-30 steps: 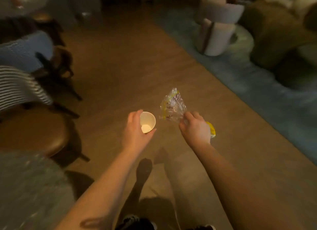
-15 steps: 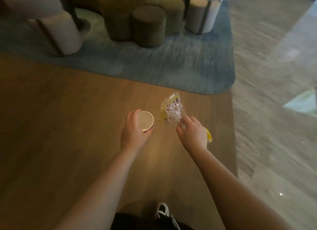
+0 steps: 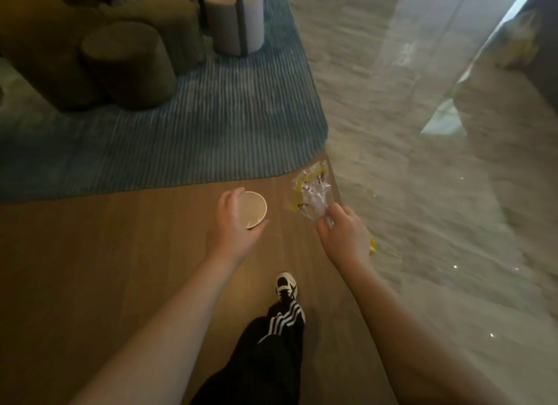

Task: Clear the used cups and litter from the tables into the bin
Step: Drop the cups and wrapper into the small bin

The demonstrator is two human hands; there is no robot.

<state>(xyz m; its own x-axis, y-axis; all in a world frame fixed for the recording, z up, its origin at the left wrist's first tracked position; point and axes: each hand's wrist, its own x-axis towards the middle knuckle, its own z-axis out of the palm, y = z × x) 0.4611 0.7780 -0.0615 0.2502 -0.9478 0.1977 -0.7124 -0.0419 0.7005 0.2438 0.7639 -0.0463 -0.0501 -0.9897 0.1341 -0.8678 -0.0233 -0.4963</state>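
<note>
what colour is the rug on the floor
Blue-grey with fine ribbed stripes; the rug shows clearly in the head view, its only view.

Both arms are bare, with no sleeves, no watch and no rings to see. The left hand (image 3: 234,226) and the right hand (image 3: 344,234) have no gloves. The person wears black trousers (image 3: 259,362) with three white stripes down the side of the leg. One shoe (image 3: 286,285) shows. It is black with a white toe and white stripes.
</note>
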